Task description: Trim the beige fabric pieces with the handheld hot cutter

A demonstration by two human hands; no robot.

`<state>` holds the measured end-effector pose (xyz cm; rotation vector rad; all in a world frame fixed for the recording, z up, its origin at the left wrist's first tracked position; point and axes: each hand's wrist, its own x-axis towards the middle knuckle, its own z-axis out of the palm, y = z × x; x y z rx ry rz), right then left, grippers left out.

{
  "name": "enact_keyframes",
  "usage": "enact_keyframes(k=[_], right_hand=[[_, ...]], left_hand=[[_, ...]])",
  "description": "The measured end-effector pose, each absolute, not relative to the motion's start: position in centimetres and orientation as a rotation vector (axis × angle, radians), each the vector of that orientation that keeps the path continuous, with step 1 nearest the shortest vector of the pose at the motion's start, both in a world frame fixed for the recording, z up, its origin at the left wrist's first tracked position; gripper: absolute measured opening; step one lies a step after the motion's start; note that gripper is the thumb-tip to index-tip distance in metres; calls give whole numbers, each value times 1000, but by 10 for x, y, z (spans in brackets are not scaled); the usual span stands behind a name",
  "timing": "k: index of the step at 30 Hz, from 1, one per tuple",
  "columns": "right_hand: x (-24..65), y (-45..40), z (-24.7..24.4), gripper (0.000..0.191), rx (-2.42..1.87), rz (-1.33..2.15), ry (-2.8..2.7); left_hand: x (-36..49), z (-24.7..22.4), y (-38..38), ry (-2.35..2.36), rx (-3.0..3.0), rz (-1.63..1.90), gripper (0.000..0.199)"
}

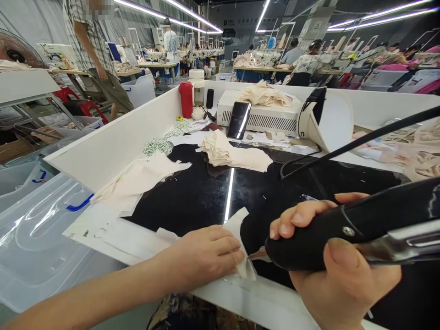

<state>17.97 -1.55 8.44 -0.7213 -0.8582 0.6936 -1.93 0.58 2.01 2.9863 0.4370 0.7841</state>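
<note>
My left hand (pixel 209 254) is over a small cream fabric piece (pixel 239 224) near the front edge of the black tabletop (pixel 192 201), its fingers together and pressed on the cloth. In my right hand (pixel 343 275) is a black handheld tool (pixel 309 247) with a metal lever along its side. The tool's narrow end points left, and a thin tip seems to reach the fabric; the exact contact is hard to make out. A stack of cream fabric pieces (pixel 233 153) lies farther back, and more cut pieces (pixel 140 178) lie at the left.
A black cable (pixel 364 137) arches across the right side. At the back stand a white vented box (pixel 261 114), a leaning phone (pixel 239 120), a red cup (pixel 186 99) and a lamp-like white shade (pixel 330 119). Green-white cords (pixel 158 146) lie left. A person (pixel 92 55) stands beyond.
</note>
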Motion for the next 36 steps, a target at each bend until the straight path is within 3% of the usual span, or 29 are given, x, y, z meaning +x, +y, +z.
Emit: enact_keyframes(k=[36], right_hand=[[177,1,92,42,-732,644,-852]], left_hand=[[-24,10,3,552,2931,796,19]])
